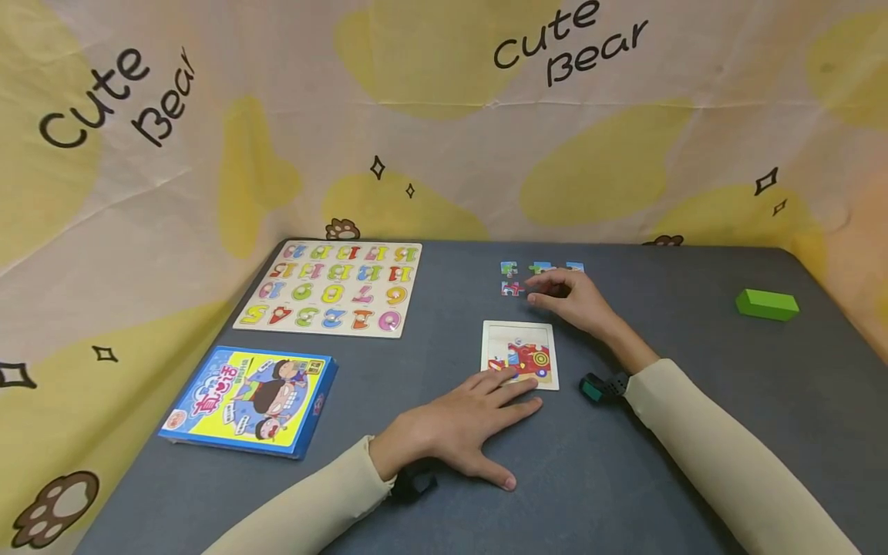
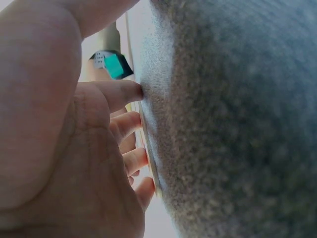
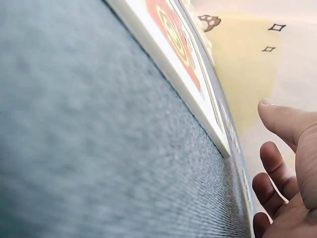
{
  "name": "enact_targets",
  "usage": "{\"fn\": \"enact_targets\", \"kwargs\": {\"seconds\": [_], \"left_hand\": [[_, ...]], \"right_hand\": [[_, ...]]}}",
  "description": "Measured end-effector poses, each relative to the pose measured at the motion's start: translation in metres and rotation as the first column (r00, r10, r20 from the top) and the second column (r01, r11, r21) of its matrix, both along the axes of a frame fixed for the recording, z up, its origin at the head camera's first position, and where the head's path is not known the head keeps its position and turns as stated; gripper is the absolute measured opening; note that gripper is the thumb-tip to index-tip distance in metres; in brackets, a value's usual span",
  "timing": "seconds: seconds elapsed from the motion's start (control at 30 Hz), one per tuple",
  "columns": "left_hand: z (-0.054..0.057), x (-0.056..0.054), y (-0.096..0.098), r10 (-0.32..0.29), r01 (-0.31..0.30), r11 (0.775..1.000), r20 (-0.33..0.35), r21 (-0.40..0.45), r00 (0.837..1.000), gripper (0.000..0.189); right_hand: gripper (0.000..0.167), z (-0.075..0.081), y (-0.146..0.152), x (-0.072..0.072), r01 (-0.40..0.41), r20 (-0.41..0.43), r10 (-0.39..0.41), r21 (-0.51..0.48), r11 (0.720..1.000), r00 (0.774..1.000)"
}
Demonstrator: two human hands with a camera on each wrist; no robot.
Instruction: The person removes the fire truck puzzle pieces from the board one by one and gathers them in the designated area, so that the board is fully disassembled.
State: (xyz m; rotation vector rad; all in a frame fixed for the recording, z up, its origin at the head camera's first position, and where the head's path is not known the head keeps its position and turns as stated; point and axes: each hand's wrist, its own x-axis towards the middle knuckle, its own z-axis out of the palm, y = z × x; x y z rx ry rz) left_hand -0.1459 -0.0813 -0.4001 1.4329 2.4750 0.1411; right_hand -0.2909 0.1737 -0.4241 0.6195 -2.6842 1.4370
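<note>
A small framed jigsaw board lies flat, its lower part filled with a red vehicle picture. My left hand is spread, its fingertips resting on the board's near edge and its thumb stretched over the table. Beyond the board, several loose jigsaw pieces lie in two rows, among them a piece with red and purple and a green-blue one. Right beside the red-purple piece are the thumb and fingers of my right hand. In the right wrist view its thumb stands apart from the fingers, with nothing between them.
A white number board lies at the back left of the dark table. In front of it is a blue and yellow box. A green block sits at the far right. A printed curtain hangs behind the table.
</note>
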Motion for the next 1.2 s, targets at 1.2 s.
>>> {"fn": "enact_targets", "kwargs": {"seconds": [1.2], "left_hand": [[-0.001, 0.001, 0.001, 0.010, -0.010, 1.000, -0.016, 0.001, 1.000, 0.098]], "right_hand": [[0.035, 0.007, -0.010, 0.048, -0.325, -0.021, 0.345, 0.286, 0.901, 0.938]]}}
